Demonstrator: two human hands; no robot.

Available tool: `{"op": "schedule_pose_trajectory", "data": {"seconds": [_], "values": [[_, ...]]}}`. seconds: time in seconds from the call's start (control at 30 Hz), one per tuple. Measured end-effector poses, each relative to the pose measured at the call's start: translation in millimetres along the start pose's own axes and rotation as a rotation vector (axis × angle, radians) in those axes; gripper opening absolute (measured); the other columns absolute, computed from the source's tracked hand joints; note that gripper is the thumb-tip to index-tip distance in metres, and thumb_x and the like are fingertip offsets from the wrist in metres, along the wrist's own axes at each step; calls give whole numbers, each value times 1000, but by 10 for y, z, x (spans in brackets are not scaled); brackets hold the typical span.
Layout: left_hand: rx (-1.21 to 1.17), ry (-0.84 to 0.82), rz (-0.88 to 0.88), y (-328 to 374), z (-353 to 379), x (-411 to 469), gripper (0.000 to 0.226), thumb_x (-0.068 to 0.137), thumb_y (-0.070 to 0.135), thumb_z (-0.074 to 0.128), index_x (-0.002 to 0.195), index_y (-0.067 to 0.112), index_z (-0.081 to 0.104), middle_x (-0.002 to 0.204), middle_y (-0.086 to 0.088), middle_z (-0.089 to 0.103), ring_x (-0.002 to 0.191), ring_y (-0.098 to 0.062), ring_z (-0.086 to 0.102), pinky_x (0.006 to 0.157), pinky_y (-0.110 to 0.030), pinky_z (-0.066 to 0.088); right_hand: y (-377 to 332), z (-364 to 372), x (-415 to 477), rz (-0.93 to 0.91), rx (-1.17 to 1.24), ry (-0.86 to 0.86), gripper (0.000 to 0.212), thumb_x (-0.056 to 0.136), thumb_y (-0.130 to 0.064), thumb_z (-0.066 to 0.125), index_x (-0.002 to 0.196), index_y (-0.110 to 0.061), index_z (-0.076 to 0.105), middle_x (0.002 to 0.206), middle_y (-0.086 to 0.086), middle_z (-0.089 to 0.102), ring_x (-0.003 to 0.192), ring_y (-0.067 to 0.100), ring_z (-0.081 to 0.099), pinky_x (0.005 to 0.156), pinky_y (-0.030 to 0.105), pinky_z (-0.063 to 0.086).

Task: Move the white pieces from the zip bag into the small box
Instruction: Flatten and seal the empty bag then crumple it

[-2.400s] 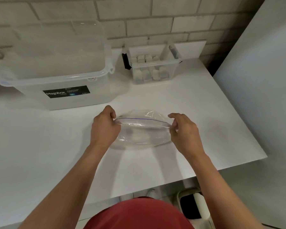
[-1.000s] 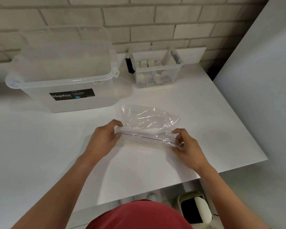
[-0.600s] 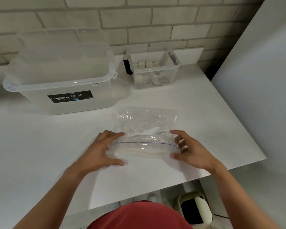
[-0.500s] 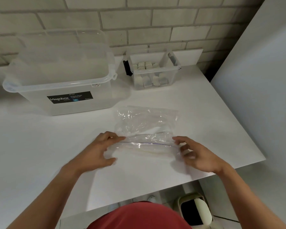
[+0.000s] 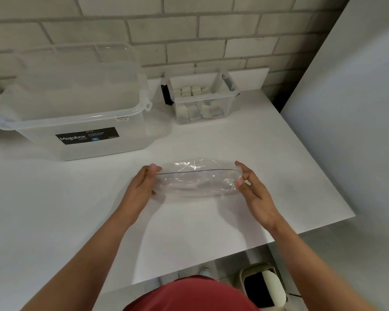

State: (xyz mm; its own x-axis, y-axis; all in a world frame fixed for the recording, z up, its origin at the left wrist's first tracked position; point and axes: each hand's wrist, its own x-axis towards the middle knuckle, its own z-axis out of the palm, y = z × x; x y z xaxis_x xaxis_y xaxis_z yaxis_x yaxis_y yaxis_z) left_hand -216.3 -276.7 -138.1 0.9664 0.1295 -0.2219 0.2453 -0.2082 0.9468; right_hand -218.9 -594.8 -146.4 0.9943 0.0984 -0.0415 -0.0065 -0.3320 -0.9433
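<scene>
Left hand (image 5: 142, 185) and right hand (image 5: 254, 189) grip opposite ends of the zip bag (image 5: 195, 181); white pieces (image 5: 194, 92) occupy the small box (image 5: 226, 108).

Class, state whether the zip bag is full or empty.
Empty: the zip bag shows only clear film; the white pieces sit in the small box.

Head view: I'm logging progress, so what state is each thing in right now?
zip bag: held at both ends, mouth spread open, looks empty.
small box: upright, open on top, holding white pieces.
white pieces: piled inside the small box.
large box: upright, no lid on.
left hand: grips the bag's left end.
right hand: pinches the bag's right end.
</scene>
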Motion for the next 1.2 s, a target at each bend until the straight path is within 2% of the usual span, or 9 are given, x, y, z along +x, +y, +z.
{"op": "schedule_pose_trajectory", "data": {"seconds": [0.17,0.27,0.43,0.6,0.67,0.73,0.87,1.1,1.2], "values": [[250,-60,-162,-13,178,-49,70,71,70,78,123,29,54,127,6,46,118,-13,52,99,-33,48,-80,198,50,135,318,232,30,108,-45,45,98,-17,52,94,-4,59,89,18,57,92,52,54],[-96,-89,-244,134,306,-144,84,63,77,78,130,32,53,131,1,59,121,-18,60,103,-41,53,-154,196,52,141,372,305,27,107,-47,47,97,-22,52,89,-5,56,83,17,50,74,43,46],[-596,-159,-306,430,586,-310,23,87,36,73,105,23,67,113,-5,75,110,-33,71,97,-55,56,-243,141,6,48,268,305,21,105,-31,58,93,-15,51,82,-4,52,72,12,44,65,18,41],[-765,-16,-200,607,686,-303,20,97,-4,58,109,9,66,95,-6,74,84,-27,73,77,-40,62,-349,98,-38,401,458,364,22,101,-39,62,105,-17,59,91,-3,62,72,13,57,64,26,47],[-776,6,-183,623,672,-258,25,95,-8,57,115,6,62,90,-9,69,78,-27,69,71,-35,61,-451,81,-123,518,734,160,38,98,-62,53,99,-28,69,84,-7,71,69,10,68,68,29,55],[-754,-4,-187,627,657,-225,26,95,-9,57,115,6,61,86,-9,67,75,-25,67,70,-34,61,-476,115,-185,535,816,-13,44,85,-76,56,106,-42,73,114,-9,74,100,20,76,93,47,58],[-682,-31,-153,627,556,-218,45,92,-17,51,126,11,60,96,-12,69,79,-26,70,74,-34,61,-524,282,-193,536,865,92,86,75,-35,92,147,-20,46,136,6,66,91,22,70,75,33,59],[104,13,250,649,568,-343,90,81,-15,45,153,38,39,154,6,45,140,-14,46,114,-29,42,-727,656,-207,213,11,580,46,83,-5,69,123,-26,59,101,-10,66,85,3,63,71,12,47],[203,-160,362,741,789,-485,84,90,-4,45,160,34,17,164,9,32,141,-14,46,109,-24,41,-870,832,-239,103,-91,602,40,87,-8,68,122,-23,61,107,-14,68,94,4,63,82,15,50]]}}
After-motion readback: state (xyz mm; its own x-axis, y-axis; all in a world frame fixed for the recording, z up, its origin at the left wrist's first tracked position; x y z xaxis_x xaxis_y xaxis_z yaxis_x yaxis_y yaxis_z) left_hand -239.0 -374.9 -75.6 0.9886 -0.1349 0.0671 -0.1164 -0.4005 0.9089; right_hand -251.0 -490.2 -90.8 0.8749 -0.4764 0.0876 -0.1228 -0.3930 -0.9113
